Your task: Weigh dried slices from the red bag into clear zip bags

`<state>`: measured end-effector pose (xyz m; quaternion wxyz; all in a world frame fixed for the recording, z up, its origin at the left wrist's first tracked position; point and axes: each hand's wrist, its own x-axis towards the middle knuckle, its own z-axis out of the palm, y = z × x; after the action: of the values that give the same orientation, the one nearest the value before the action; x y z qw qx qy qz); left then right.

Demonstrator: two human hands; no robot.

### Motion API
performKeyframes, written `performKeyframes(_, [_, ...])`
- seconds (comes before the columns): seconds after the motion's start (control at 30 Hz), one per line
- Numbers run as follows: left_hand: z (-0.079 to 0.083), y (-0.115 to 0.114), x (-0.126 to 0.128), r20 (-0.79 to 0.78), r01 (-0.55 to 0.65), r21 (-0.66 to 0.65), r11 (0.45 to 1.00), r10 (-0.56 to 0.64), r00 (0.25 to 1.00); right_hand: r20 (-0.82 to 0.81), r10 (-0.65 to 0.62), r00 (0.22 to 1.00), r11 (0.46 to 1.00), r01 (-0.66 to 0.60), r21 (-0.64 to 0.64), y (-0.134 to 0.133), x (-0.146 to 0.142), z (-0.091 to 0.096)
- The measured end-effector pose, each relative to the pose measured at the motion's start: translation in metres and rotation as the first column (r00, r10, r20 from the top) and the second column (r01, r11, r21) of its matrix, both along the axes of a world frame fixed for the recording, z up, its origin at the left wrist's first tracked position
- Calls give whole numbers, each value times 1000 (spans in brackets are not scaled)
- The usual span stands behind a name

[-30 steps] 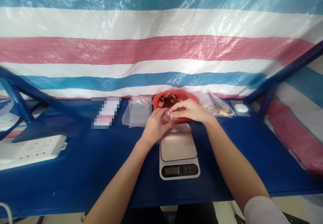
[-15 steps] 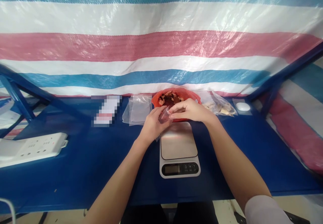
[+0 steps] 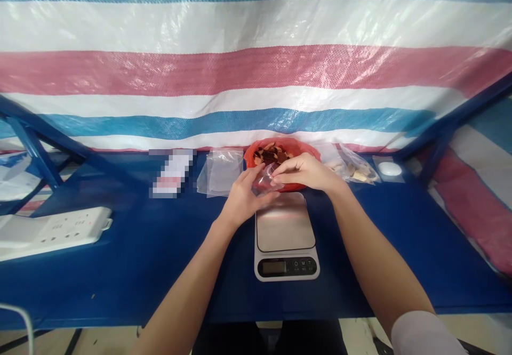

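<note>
Between both hands is a small clear plastic bag [image 3: 263,182], held just above the far edge of the scale. My left hand [image 3: 244,196] grips the bag's left side, thumb toward me and fingers on the far side. The fingertips of my right hand [image 3: 302,172] pinch the bag's upper right edge. Right behind the hands lies a red plastic bag [image 3: 306,148] full of dark brown dried slices [image 3: 272,153]. A white kitchen scale [image 3: 286,227] with a bare metal plate sits below the hands, its display showing no readable figures.
Flat clear bags [image 3: 224,171] lie left of the red bag, beside a blurred label [image 3: 174,172]. Bags of pale slices [image 3: 358,174] and a bag with a white round item [image 3: 389,169] lie right. A white power strip [image 3: 56,232] sits on the blue table [image 3: 160,269].
The clear bag looks wider between the hands, with my left thumb and fingers further apart. My right hand has shifted slightly right. The whole view has moved a little.
</note>
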<state>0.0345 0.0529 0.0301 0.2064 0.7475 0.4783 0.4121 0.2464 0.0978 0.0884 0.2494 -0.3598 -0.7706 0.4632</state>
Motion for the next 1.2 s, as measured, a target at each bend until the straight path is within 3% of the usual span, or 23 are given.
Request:
performKeyframes(0.23, [2,-4,-3,113,43,-118,992,-30,993,22,7,1000,1000,-7,23,1,-2,-1])
performKeyframes(0.47, [-3,-6,10,67,-44,-44,998,47,997,66,15,998,999,-17,35,-2,-9,-2])
performKeyframes(1.03, [0,-6,21,55,-93,-4,996,93,994,55,12,998,997,-16,72,-5,-14,-2])
performKeyframes(1.2, [3,-9,20,97,-134,-14,991,135,986,-33,-93,995,992,96,77,-4,0,6])
